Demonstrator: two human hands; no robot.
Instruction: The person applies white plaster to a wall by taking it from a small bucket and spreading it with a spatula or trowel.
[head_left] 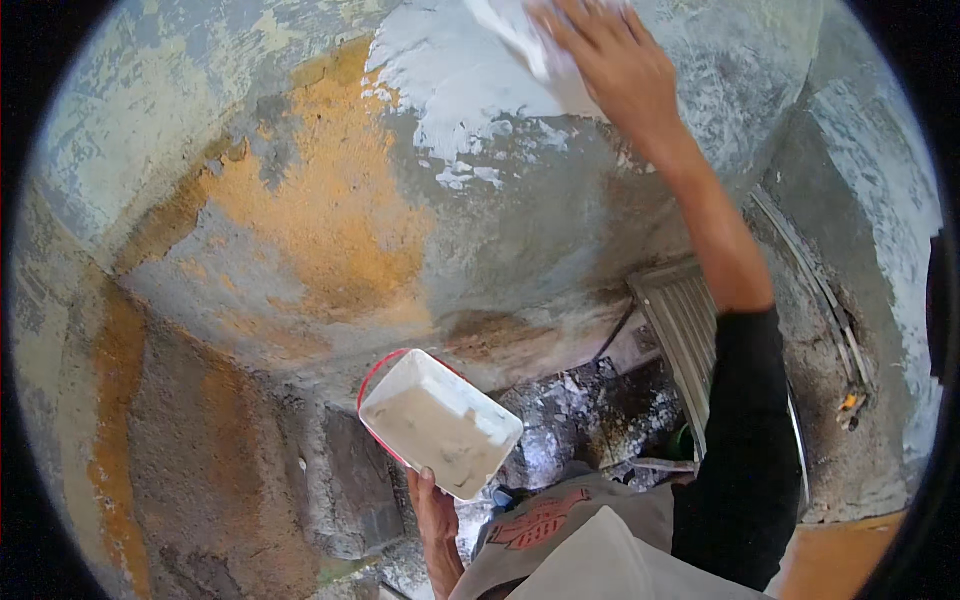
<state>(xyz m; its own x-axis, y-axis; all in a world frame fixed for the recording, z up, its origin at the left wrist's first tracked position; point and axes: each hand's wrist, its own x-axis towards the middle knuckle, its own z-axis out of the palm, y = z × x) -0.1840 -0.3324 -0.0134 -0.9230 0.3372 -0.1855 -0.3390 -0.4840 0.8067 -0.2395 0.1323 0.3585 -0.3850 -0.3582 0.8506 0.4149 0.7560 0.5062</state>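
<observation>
My right hand (625, 75) reaches up to the wall at the top, gripping a flat, white-smeared tool (515, 40) that is partly cut off and blurred. Beneath the tool a rough patch of wet white coating (445, 95) covers the wall, beside peeling orange paint (310, 200) and bare grey plaster. Low in the middle, my left hand (432, 505) grips a white rectangular tub (440, 430) by its near side, thumb at the rim. The tub has a red handle and holds beige-grey paste, lighter along its inner walls.
At lower right are a ridged metal panel (670, 330), a bent metal rail (830, 300) and a green round object (683, 445). The floor (545, 420) below is littered with white flakes. Stained wall surfaces (200, 430) with ledges and corners surround me on both sides.
</observation>
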